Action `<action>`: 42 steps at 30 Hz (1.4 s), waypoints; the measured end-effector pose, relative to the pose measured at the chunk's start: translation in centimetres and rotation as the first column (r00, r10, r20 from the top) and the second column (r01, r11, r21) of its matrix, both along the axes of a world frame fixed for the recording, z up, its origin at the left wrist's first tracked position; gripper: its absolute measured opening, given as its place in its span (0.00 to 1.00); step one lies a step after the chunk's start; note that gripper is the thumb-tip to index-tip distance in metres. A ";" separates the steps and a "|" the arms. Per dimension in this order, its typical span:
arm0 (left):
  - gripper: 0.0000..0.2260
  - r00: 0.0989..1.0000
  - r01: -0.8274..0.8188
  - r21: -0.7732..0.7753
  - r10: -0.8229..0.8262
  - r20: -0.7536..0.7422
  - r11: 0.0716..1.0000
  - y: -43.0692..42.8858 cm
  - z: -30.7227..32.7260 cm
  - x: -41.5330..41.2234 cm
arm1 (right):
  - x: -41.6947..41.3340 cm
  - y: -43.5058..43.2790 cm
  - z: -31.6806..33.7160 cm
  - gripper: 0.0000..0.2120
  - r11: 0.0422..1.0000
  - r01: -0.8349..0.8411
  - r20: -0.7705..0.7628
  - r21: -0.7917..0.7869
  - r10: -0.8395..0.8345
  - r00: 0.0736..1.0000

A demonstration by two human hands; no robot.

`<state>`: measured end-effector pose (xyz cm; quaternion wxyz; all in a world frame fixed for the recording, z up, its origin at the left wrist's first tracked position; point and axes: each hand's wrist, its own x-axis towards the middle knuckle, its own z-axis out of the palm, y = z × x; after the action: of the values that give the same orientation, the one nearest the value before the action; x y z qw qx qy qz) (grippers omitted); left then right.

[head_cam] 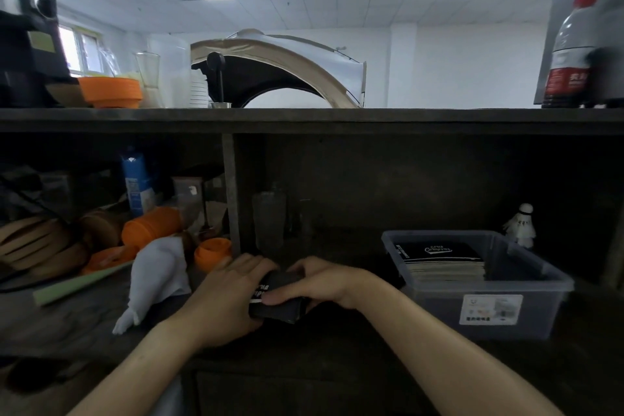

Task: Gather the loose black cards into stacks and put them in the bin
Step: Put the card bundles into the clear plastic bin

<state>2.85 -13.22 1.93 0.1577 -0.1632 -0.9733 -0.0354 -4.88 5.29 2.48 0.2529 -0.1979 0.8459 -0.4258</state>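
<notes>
A small stack of black cards [282,306] with white lettering sits between both my hands, low on the dark shelf. My left hand [226,294] cups its left side, fingers curled over the far edge. My right hand [320,282] grips the stack from the right, thumb lying across the top. To the right stands a clear grey plastic bin [526,287] with a white label on its front. Inside it lies a stack of black cards [439,252], the top one showing a white logo.
Left of my hands lie a white cloth figure [155,277], orange cups [152,226], brown lids and a blue carton [136,184]. A clear bottle [270,219] stands behind the hands. A shuttlecock [521,221] sits behind the bin. The counter above holds a coffee machine and a soda bottle.
</notes>
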 end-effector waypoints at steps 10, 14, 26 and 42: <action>0.12 0.962 -0.263 0.952 0.114 0.247 0.157 1.4 -3.7 -0.1 | 2.5 4.5 -4.9 0.42 0.986 0.037 -0.373 -0.165 -0.097 0.923; 0.11 0.944 -0.318 0.945 0.065 0.323 -0.082 2.5 -3.4 -0.9 | 3.4 4.3 -5.6 0.52 0.984 0.017 -0.340 -0.177 -0.078 0.937; 0.16 0.937 -0.323 0.831 -0.277 0.214 -0.452 2.4 -1.4 -0.7 | 8.7 6.0 -2.2 0.29 0.927 0.158 -0.594 -0.341 -0.342 0.728; 0.58 0.897 0.252 0.680 -0.430 0.104 0.689 15.5 -2.8 -3.7 | 7.4 26.3 12.1 0.30 0.825 0.560 -0.118 0.070 -0.551 0.826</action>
<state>-0.85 2.24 -0.87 0.0683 -0.2716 -0.8630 -0.4205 2.52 31.60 14.58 0.0883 0.0505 0.8982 -0.4276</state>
